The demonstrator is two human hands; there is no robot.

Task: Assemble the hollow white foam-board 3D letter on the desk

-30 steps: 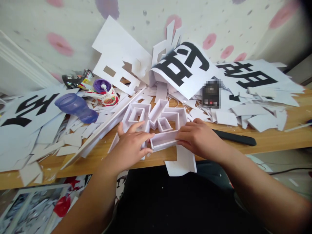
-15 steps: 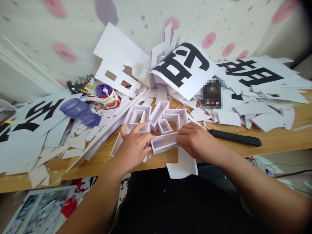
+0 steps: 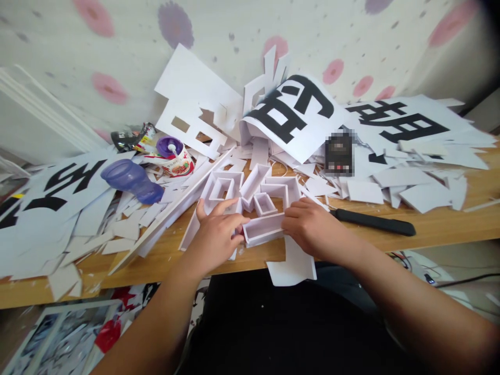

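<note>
A white foam-board letter shape made of raised walls and box-like cells lies on the wooden table in front of me. My left hand grips the left end of its nearest rectangular cell, fingers curled round the wall. My right hand holds the right end of the same cell, fingers pressed against it. A flat white board piece sticks out over the table edge under my right hand.
A black-handled knife lies right of my right hand. White offcuts and sheets printed with black characters cover the table. At the left are a purple cup on its side and a glue bottle. A long white strip runs diagonally.
Both hands stay on the near cell of the foam-board shape, with only small shifts of the fingers. The view has drifted slightly.
</note>
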